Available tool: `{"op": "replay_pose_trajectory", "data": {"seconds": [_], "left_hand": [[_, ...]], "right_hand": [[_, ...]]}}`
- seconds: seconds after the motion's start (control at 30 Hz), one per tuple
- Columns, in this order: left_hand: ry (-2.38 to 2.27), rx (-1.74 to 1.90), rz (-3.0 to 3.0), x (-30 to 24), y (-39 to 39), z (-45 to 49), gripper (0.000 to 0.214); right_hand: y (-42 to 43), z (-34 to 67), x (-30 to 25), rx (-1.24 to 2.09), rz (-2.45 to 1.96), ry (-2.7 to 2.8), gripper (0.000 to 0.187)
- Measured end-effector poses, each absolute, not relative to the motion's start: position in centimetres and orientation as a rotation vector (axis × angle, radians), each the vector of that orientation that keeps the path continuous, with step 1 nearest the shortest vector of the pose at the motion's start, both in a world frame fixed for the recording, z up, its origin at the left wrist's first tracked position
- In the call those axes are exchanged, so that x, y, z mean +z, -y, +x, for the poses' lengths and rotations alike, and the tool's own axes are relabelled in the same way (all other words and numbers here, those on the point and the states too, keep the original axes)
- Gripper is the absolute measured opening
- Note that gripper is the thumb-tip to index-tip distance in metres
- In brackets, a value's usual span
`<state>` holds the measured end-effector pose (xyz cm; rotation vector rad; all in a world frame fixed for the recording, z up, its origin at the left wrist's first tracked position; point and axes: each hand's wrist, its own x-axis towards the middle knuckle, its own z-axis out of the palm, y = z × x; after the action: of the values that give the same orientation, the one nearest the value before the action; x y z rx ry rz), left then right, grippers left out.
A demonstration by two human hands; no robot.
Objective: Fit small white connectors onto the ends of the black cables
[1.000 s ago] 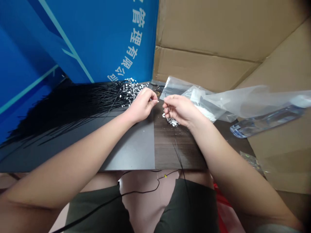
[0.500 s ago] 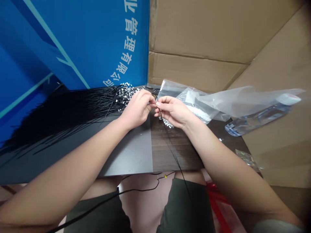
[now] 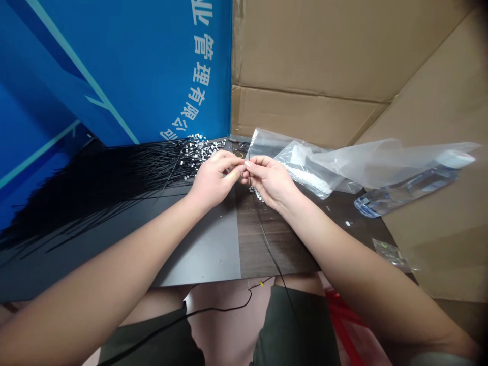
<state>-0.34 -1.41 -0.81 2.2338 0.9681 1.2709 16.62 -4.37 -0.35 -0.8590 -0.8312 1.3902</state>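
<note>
My left hand (image 3: 215,178) is closed in a pinch, its fingertips meeting those of my right hand over the table. What lies between the left fingertips is too small and covered to make out. My right hand (image 3: 273,179) pinches a thin black wire (image 3: 267,243), which trails down across the table edge toward my lap. A short wire end pokes up above the fingertips. Just below my hands lies a small pile of white connector housings (image 3: 256,194), partly hidden by my right fingers. Left of my left hand spreads a large bundle of black wires (image 3: 95,178) with white pieces at their ends.
Clear plastic bags (image 3: 305,173), one with white pieces inside, lie behind my right hand. A water bottle (image 3: 409,188) rests on its side at the right, near a small clear packet (image 3: 391,254). Blue board (image 3: 152,66) and cardboard (image 3: 305,56) wall the table.
My left fingers have straightened slightly and tilted lower against the right fingertips. The wire hangs in nearly the same place. The whole view has shifted a little.
</note>
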Motion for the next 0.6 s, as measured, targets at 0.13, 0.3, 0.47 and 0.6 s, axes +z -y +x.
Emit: {"op": "replay_pose_trajectory", "data": {"seconds": [0.13,0.3,0.47,0.6], "left_hand": [[-0.957,1.266,2.252,-0.70,1.16,-0.71,0.019],[-0.969,1.209,2.204,-0.43,0.96,-0.95,0.017],[-0.993,1.159,2.218,-0.39,1.03,-0.74,0.014],[-1.042,1.141,2.191,-0.45,0.98,-0.62,0.016]], "right_hand": [[4.42,17.05,-0.45,1.459,-0.845,0.857,0.019],[4.41,17.30,-0.46,1.495,-0.857,0.867,0.017],[4.43,17.19,-0.59,1.458,-0.907,0.903,0.017],[4.25,17.10,-0.77,1.322,-0.946,0.955,0.020]]}}
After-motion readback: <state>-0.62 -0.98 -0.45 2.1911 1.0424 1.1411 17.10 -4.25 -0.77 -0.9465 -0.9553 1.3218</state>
